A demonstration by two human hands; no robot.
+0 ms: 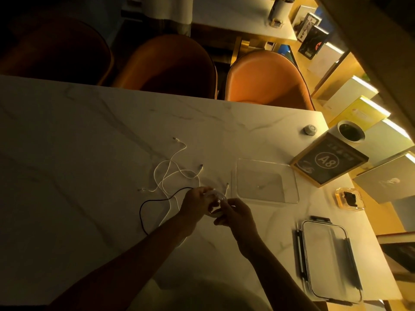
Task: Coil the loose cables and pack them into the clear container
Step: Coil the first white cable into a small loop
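Loose white cables [173,173] lie tangled on the marble table [89,135], and a thin black cable [152,202] curves beside them. My left hand [196,202] grips a small coil of white cable [215,195]. Right next to it, my right hand [238,213] pinches the same cable. One plug end [227,187] sticks up just above the hands. The clear container [267,180] stands open to the right of my hands with almost nothing in it. Its lid [330,257] lies flat near the table's right front corner.
A framed "A8" sign [329,163], a white cup [351,131], a small round knob [309,129] and a glass ashtray [349,198] stand along the right edge. Orange chairs [267,79] line the far side. Books fill shelves [359,97] at right.
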